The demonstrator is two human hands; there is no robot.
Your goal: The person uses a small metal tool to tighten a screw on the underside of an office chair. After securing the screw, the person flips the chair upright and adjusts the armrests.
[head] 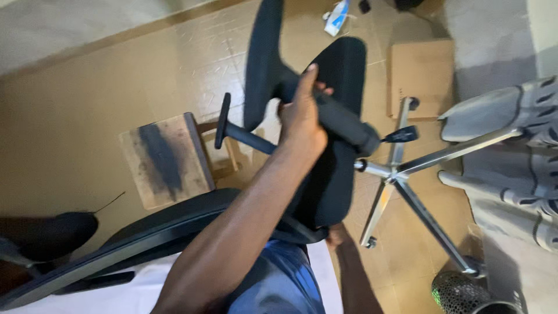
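I hold a black office chair seat (pixel 343 70) up on its edge over the floor. My left hand (pixel 302 116) grips the thick black tube (pixel 349 125) of the mechanism on the seat's underside, fingers wrapped around it. A black lever with a flat handle (pixel 224 119) sticks out to the left of that hand. My right hand (pixel 336 235) is under the seat's lower edge and mostly hidden; it seems to hold that edge. A black padded arm (pixel 261 52) rises above my left hand.
A chrome star base (pixel 401 171) with castors lies on the tiled floor just right of the seat. A worn wooden stool (pixel 165 160) stands at left, a black curved backrest (pixel 145 232) lower left, cardboard (pixel 421 75) behind, grey fabric (pixel 511 116) at right, a perforated metal cylinder (pixel 459 291) lower right.
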